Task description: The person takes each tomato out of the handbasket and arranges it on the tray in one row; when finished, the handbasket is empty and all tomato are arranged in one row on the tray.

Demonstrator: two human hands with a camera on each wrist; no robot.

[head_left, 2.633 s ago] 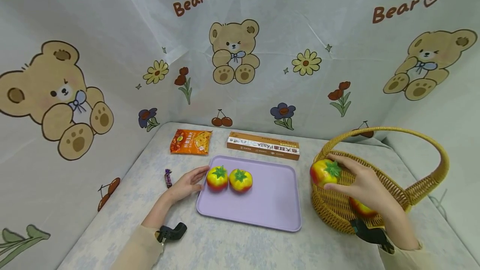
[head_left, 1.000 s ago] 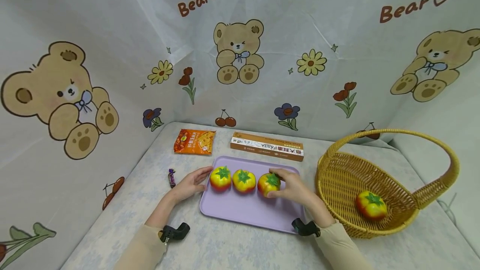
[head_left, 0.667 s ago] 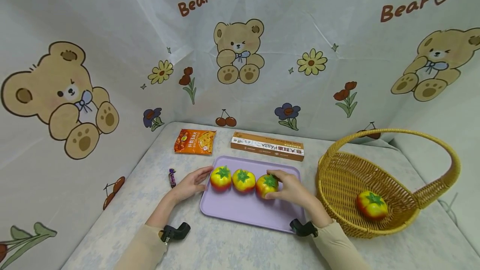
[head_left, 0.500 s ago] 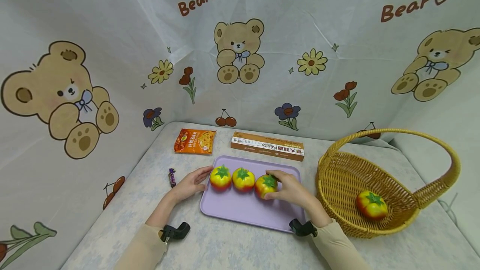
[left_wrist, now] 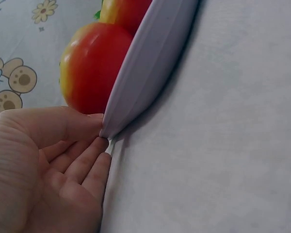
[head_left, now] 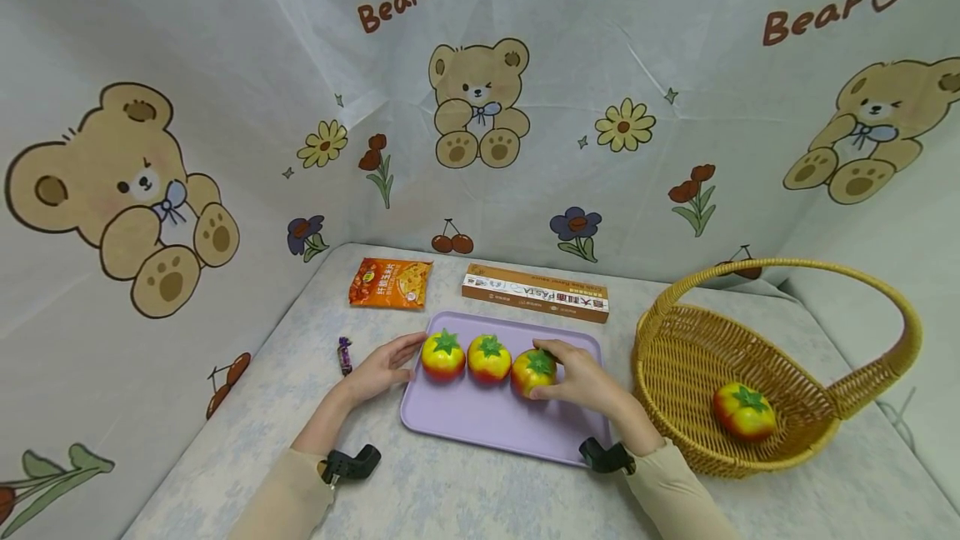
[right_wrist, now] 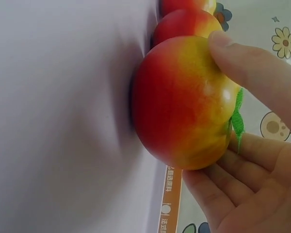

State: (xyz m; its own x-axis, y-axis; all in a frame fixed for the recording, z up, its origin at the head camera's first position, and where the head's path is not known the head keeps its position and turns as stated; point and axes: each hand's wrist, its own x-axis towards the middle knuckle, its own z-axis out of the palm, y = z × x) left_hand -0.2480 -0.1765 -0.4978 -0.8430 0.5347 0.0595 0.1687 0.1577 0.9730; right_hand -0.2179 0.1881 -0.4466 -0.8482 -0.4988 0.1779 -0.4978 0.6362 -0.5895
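Observation:
Three red-and-yellow toy tomatoes with green leaf tops stand in a row on the lilac tray [head_left: 495, 423]. My right hand [head_left: 581, 373] holds the right-hand tomato [right_wrist: 184, 104], thumb on one side and fingers round the other; it sits on the tray. The middle tomato [head_left: 489, 359] and the left tomato [head_left: 443, 356] stand free of that grip. My left hand [head_left: 381, 367] rests at the tray's left edge; in the left wrist view its thumb and fingertips touch the rim, close below a tomato [left_wrist: 94, 68].
To the right stands a wicker basket [head_left: 678, 348] with a tall handle and one more tomato [head_left: 743, 411] inside. Behind the tray lie an orange snack bag [head_left: 390, 283] and a long pasta box [head_left: 534, 292]. A small purple wrapped candy [head_left: 344, 355] lies left of the left hand.
My right hand has moved left from over the basket to the tray with a tomato, lengthening the row from two to three. The left hand has stayed at the tray's edge.

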